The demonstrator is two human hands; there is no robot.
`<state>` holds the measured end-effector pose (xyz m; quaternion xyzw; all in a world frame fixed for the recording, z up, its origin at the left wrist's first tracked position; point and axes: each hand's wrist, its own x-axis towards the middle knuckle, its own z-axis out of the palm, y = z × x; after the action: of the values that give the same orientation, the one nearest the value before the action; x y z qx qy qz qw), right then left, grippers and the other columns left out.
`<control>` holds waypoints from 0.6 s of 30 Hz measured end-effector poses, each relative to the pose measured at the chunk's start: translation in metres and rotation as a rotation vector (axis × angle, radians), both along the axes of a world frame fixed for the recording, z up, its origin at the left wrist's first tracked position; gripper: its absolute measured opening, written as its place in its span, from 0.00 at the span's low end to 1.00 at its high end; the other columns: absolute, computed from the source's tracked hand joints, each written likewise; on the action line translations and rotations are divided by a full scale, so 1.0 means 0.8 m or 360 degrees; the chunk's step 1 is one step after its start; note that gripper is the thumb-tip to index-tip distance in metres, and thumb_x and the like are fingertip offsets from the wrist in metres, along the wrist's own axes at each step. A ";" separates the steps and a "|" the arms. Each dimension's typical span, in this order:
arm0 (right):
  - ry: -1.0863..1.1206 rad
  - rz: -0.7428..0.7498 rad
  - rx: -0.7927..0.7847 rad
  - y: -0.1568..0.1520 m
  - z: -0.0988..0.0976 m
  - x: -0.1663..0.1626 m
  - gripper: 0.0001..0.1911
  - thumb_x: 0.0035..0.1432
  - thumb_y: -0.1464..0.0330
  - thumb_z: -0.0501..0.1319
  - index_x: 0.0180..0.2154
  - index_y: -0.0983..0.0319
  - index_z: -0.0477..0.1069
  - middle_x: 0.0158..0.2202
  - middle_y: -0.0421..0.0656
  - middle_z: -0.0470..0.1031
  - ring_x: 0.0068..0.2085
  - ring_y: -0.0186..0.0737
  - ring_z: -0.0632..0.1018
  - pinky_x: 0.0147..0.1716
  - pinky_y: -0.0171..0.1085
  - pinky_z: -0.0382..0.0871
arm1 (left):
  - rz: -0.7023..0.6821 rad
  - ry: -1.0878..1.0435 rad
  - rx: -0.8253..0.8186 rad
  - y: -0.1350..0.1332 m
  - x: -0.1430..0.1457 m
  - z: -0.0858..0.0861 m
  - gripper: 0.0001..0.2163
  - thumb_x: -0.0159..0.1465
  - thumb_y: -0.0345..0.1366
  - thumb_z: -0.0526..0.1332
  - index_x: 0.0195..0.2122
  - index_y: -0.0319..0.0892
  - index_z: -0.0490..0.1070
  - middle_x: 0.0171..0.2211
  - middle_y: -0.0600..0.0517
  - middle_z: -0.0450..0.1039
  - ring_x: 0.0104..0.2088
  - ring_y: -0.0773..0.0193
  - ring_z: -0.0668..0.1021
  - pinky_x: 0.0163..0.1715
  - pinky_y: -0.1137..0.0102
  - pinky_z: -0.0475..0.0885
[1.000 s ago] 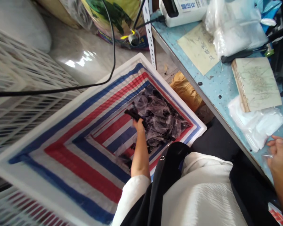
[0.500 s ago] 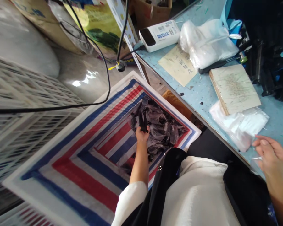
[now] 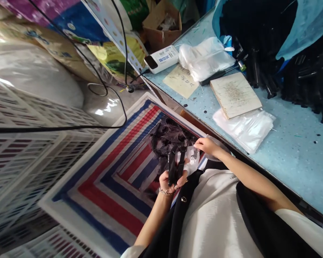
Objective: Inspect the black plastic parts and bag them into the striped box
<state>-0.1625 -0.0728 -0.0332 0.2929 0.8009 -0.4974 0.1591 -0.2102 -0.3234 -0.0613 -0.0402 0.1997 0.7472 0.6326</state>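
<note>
A white device [image 3: 164,59] on the worktop [image 3: 290,161], beyond the striped-lined crate [image 3: 50,200], bore blue Chinese characters too small to read surely. A yellowish paper [image 3: 181,81] next to it, also past the crate, carried dark handwritten characters, likewise unclear.

The left hand [image 3: 174,179], palm upward above the crate's near right side, gripped two long black parts [image 3: 172,168] lying side by side, fingers curled around their lower ends; a bracelet [image 3: 166,192] circled the wrist. The right hand [image 3: 207,146], reaching in over the crate's right edge with the forearm slanting across, had its fingertips pinched together at the upper edge of a clear plastic bag [image 3: 193,157], just beside the black parts.

Inside the crate, dark bagged items [image 3: 167,136] were heaped toward the far right. Well to the crate's right, a blue bag [image 3: 312,25] spread open around many black pieces [image 3: 307,77]. A cardboard box [image 3: 161,37] stood beyond the crate, with clear plastic in it.
</note>
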 end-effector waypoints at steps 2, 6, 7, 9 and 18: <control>0.0029 -0.0029 -0.0051 0.001 -0.018 0.007 0.08 0.62 0.67 0.60 0.31 0.62 0.74 0.33 0.41 0.77 0.40 0.39 0.77 0.43 0.36 0.66 | 0.0046 0.0071 -0.0051 0.000 0.002 0.007 0.25 0.54 0.47 0.69 0.51 0.40 0.76 0.31 0.48 0.75 0.17 0.72 0.66 0.13 0.76 0.57; 0.0073 -0.0085 -0.0095 -0.007 -0.032 0.024 0.05 0.58 0.66 0.64 0.35 0.61 0.73 0.40 0.42 0.77 0.46 0.41 0.76 0.49 0.38 0.66 | 0.0066 0.0054 -0.0095 -0.004 0.002 0.011 0.24 0.56 0.45 0.67 0.52 0.38 0.75 0.30 0.48 0.74 0.18 0.71 0.67 0.14 0.77 0.56; 0.0061 -0.0087 -0.0168 -0.009 -0.033 0.028 0.10 0.55 0.66 0.67 0.39 0.61 0.73 0.43 0.43 0.76 0.48 0.42 0.76 0.50 0.39 0.67 | 0.0034 0.0031 -0.0097 -0.005 0.002 0.010 0.25 0.56 0.46 0.67 0.51 0.37 0.75 0.26 0.49 0.72 0.18 0.71 0.66 0.13 0.77 0.55; 0.0005 -0.0091 -0.0411 -0.011 -0.031 0.035 0.23 0.48 0.68 0.70 0.47 0.60 0.71 0.49 0.44 0.74 0.51 0.44 0.75 0.52 0.40 0.68 | -0.0015 0.0003 -0.0110 -0.005 0.004 0.009 0.25 0.56 0.47 0.66 0.50 0.35 0.75 0.22 0.52 0.68 0.17 0.71 0.64 0.13 0.77 0.53; 0.0094 -0.0042 -0.0769 -0.005 -0.030 0.095 0.33 0.39 0.65 0.77 0.48 0.59 0.69 0.46 0.41 0.72 0.46 0.40 0.73 0.46 0.37 0.68 | 0.0048 -0.0036 -0.0155 0.001 0.010 0.015 0.27 0.55 0.44 0.65 0.55 0.36 0.73 0.23 0.54 0.66 0.17 0.73 0.63 0.13 0.78 0.56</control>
<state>-0.0864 -0.0770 -0.0573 0.2421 0.6592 -0.6848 0.1945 -0.2024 -0.3230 -0.0495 -0.0822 0.2280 0.7457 0.6207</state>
